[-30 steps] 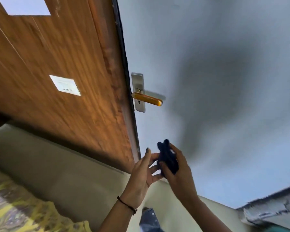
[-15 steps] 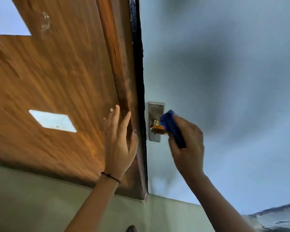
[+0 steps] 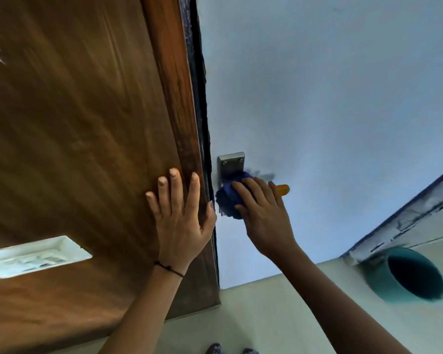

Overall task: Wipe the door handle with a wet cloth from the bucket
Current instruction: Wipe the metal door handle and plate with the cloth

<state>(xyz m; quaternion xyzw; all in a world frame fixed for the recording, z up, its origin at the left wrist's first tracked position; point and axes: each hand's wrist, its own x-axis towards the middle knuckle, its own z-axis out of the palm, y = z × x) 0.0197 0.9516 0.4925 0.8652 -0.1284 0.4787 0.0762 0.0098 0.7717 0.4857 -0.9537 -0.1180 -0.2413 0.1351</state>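
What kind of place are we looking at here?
Probably a doorway inside a home or lodging: a pale door with a metal lever handle, a wood-grain panel beside it, and a teal bucket on the floor.

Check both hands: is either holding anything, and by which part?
The right hand grips the bunched blue cloth from its right side, pressing it over the door handle near the plate. The left hand holds nothing; it rests flat on the wooden door.

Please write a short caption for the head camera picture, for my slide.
Right hand presses a blue cloth on the orange door handle; left hand rests flat on the wooden door.
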